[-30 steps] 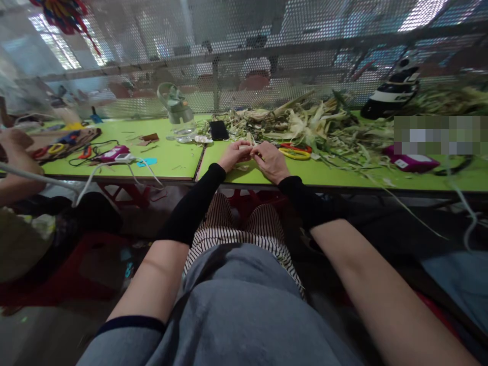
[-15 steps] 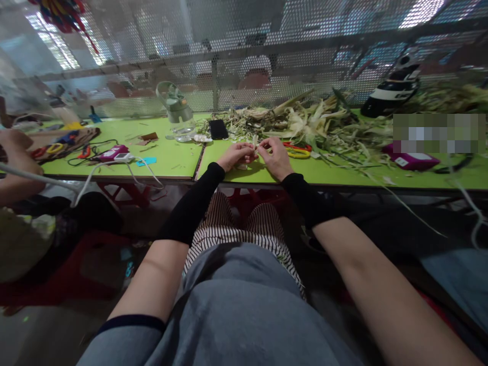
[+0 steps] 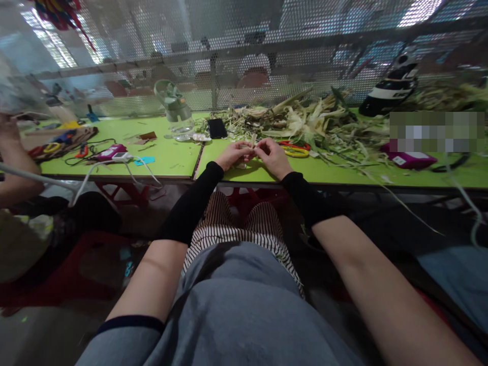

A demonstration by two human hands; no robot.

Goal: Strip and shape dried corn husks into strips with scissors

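Note:
Over the green table edge, my left hand [image 3: 236, 154] and my right hand [image 3: 274, 157] meet with fingertips nearly touching. Between them a small pale strip of corn husk [image 3: 253, 139] sticks upward. The left fingers are closed around its lower part; my right thumb and forefinger pinch against it from the other side. Its lower end is hidden by the fingers. Just beyond the right hand lie yellow-handled scissors [image 3: 296, 152] and something red. A heap of dry corn husks [image 3: 305, 120] spreads behind the hands.
A black phone [image 3: 217, 129] and a clear bottle with green lid [image 3: 179, 116] stand left of the heap. Farther left are a purple device [image 3: 113, 152] with cables and another person's arm [image 3: 17, 175]. At right are a dark bottle [image 3: 389, 94] and another purple device [image 3: 409, 157].
The pale strip looks narrower and more upright between my fingers. My right fingers have drawn slightly closer to the left hand. The other person's hand at far left has risen.

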